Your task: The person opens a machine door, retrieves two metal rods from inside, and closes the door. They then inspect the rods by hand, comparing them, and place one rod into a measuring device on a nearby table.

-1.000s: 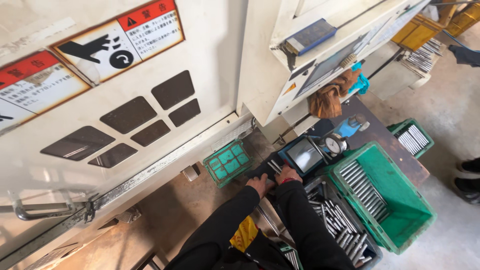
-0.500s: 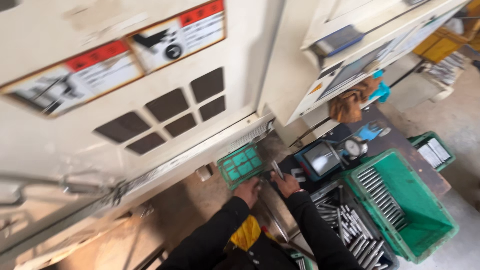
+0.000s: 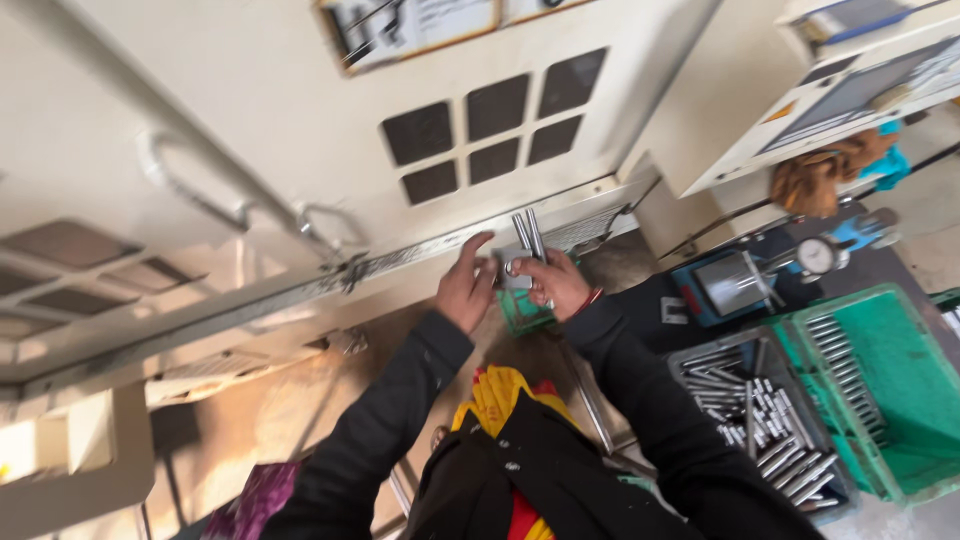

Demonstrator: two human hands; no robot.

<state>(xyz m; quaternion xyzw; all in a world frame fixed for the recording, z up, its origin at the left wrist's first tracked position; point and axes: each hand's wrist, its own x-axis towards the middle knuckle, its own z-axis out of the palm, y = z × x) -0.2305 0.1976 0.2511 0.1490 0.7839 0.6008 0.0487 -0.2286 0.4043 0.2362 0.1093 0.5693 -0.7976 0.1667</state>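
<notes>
**Metal rods held at the machine front**

1. Machine housing [image 3: 300, 130], cream, with dark vent squares, filling 9 to 1 o'clock.
2. Green crate [image 3: 885, 400], at 4 o'clock, steel pins along its left side.
3. Grey tray [image 3: 760, 420], just beside the crate, full of loose pins.
4. Dial gauge [image 3: 818, 256], at 3 o'clock on a dark tabletop [image 3: 650, 300].
5. Left hand [image 3: 465, 285], fingers spread, touching the rods from the side.
6. Right hand [image 3: 555, 285], closed around the rods' lower ends.
7. Metal rods [image 3: 528, 237], upright at centre, against the housing rail.

Handling note: the bundle would likely sit steadier gripped low, with the left hand squaring the tips.

Surroundings: concrete floor [image 3: 930, 210], workshop setting.
</notes>
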